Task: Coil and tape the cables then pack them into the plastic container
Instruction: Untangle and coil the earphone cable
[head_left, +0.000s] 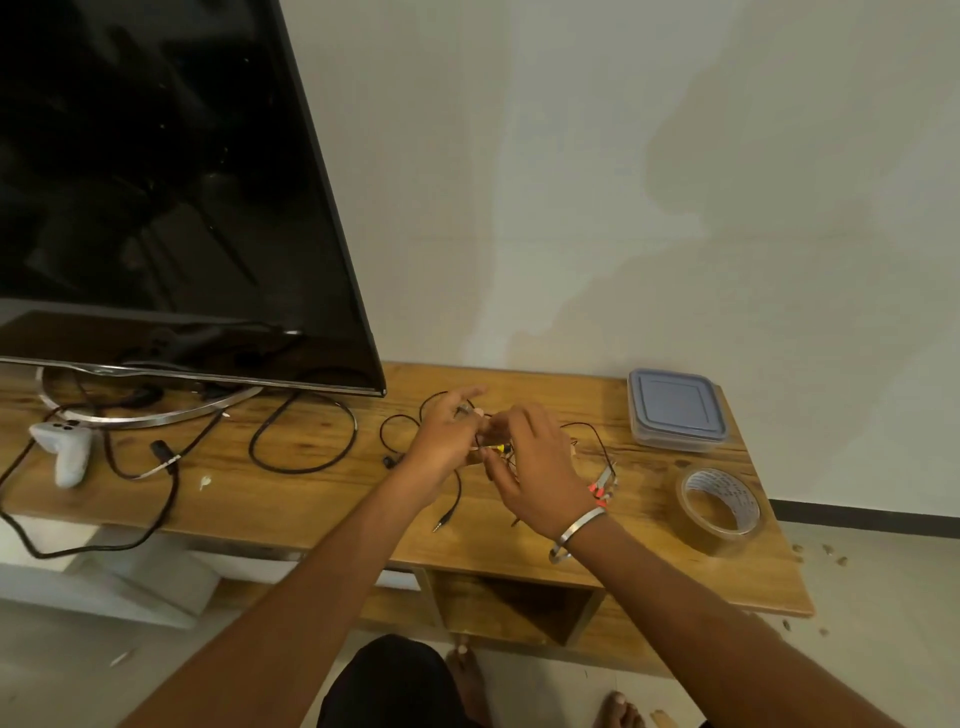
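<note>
Over the middle of the wooden table (332, 499), my left hand (445, 435) and my right hand (535, 467) meet around a thin black cable (457, 491) with a yellow plug (501, 448). Both hands pinch the cable between curled fingers. Its loops spread behind the hands, and a jack end (438, 527) lies on the table near the front. Red plugs (597, 493) lie by my right wrist. A roll of clear tape (721, 501) stands to the right. At the back right sits the plastic container (675, 410), shut by a blue-grey lid.
A big dark television (156, 182) stands at the left on a metal ring foot (150, 415). A thick black cable loop (304, 439), a white game controller (67, 449) and more black cables (156, 499) lie left of my hands. The table's right edge is near the tape.
</note>
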